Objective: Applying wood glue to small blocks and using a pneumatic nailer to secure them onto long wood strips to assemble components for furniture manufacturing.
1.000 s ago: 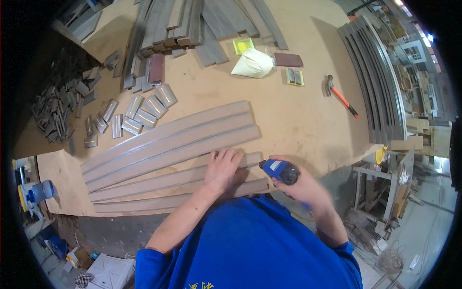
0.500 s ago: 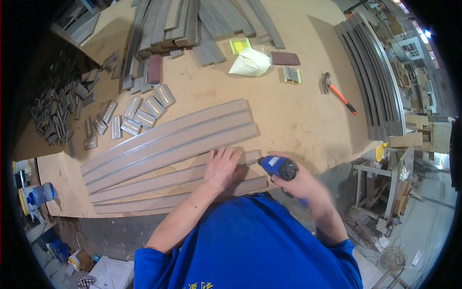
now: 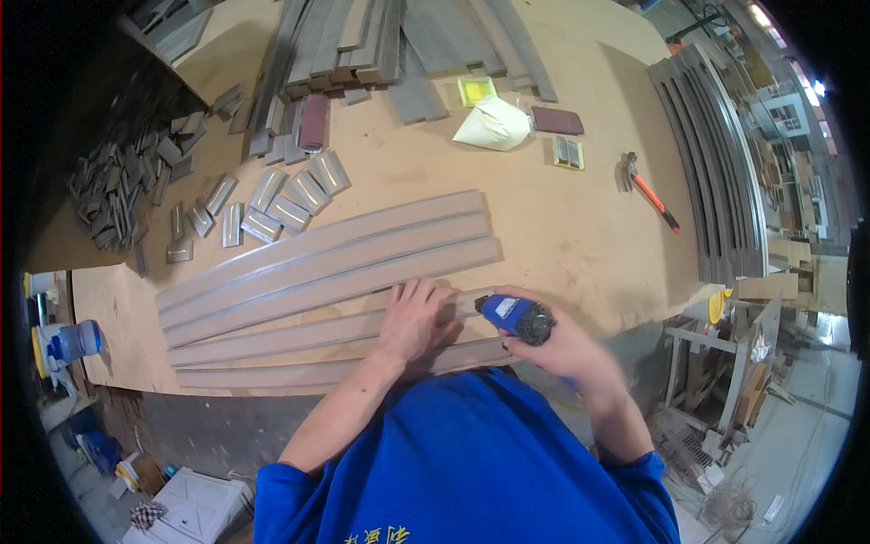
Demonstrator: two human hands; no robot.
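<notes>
My left hand (image 3: 412, 322) lies across a long grey-brown wooden slat (image 3: 290, 339), fingers curled over its far edge and thumb on the near side. In my right hand (image 3: 566, 349) is a blue power drill (image 3: 515, 317), its dark nose pointing left over that slat's right end. Whether the tip touches the wood cannot be made out. Another slat (image 3: 263, 374) lies nearer me along the table edge, partly hidden by my left arm. Beyond my hands, several similar slats (image 3: 362, 238) with grooved edges lie side by side.
Small metal-looking plates (image 3: 290, 213) lie beyond the slats, near a heap of offcuts (image 3: 122, 195). Stacked boards (image 3: 349, 54) fill the far side. A white bag (image 3: 494, 124), a dark red block (image 3: 556, 121), an orange-handled hammer (image 3: 651, 198) and upright panels (image 3: 711, 163) stand rightward.
The view has turned slightly, so the table things sit further right. My right hand has brought the drill a little left along the slat. My left hand stays on the slat.
</notes>
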